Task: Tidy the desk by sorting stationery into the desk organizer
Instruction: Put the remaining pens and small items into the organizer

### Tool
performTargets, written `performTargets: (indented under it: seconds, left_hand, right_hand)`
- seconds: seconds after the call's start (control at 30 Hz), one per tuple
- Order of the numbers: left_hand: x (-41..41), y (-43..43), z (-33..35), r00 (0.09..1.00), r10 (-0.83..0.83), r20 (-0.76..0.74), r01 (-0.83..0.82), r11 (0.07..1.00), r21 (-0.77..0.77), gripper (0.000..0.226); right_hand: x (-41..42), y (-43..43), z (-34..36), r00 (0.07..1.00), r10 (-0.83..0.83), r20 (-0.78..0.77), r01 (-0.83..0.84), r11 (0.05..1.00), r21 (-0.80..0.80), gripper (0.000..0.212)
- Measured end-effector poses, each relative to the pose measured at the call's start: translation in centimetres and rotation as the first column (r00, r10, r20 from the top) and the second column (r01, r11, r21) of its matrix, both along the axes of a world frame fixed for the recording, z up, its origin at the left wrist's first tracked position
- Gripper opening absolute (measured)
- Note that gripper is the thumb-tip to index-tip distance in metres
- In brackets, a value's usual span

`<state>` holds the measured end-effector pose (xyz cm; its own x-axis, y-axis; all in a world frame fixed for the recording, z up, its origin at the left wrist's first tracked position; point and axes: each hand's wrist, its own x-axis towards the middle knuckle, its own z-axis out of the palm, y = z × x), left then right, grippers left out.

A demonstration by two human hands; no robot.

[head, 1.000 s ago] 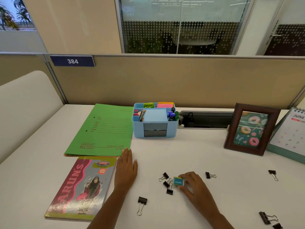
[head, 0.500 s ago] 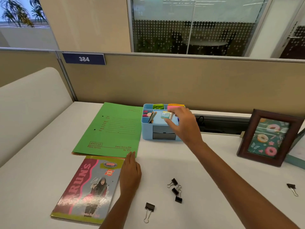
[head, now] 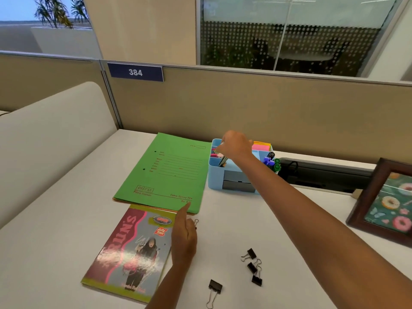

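The light blue desk organizer (head: 217,177) stands at the back of the white desk, holding pink sticky notes (head: 260,146) and markers (head: 270,161). My right hand (head: 236,146) reaches over its rear left compartment with the fingers bunched and dipped down. Whatever they hold is hidden. My left hand (head: 184,237) stands on its edge between magazine and desk, its index finger straight and touching the green folder (head: 169,172). A binder clip's wire loop (head: 196,222) shows beside its thumb. Black binder clips lie near me: one alone (head: 215,286), three clustered (head: 253,267).
A glossy magazine (head: 129,248) lies at the front left below the folder. A dark wooden picture frame (head: 379,192) stands at the right. A beige partition runs behind the desk, with a cable tray opening (head: 323,175) beside the organizer.
My right hand carried a small box from the desk front to the organizer and now dips into its left compartment. My left hand has tipped from flat onto its edge.
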<state>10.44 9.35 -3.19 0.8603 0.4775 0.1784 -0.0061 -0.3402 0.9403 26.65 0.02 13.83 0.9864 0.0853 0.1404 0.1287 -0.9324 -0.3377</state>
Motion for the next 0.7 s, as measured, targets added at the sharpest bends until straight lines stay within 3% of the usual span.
performTargets:
  seconds: [0.23,0.33,0.53,0.63,0.7]
  left_hand:
    - [-0.1,0.0,-0.1,1.0,-0.009,0.009,0.009,1.0,-0.002,0.053]
    - [-0.1,0.0,-0.1,1.0,-0.009,0.009,0.009,1.0,0.006,0.054]
    - [-0.1,-0.1,0.0,1.0,-0.027,0.002,0.027,0.995,0.099,0.055]
    - [-0.3,-0.3,-0.1,0.995,-0.098,-0.002,0.095,0.956,0.278,0.053]
    - [-0.5,-0.6,-0.3,0.967,-0.254,-0.016,0.232,0.854,0.466,0.05]
  right_hand:
    - [0.9,1.1,-0.1,0.987,-0.063,-0.147,0.061,0.998,-0.018,0.027]
    - [1.0,0.8,-0.7,0.99,-0.062,-0.127,0.068,0.997,0.042,0.025]
    - [-1.1,-2.2,-3.2,0.96,-0.059,0.274,-0.043,0.935,0.351,0.024]
    - [-3.1,-4.4,-5.6,0.892,-0.098,0.441,-0.121,0.888,0.443,0.026]
    - [-4.6,-5.8,-7.5,0.873,-0.11,0.474,-0.153,0.862,0.483,0.028]
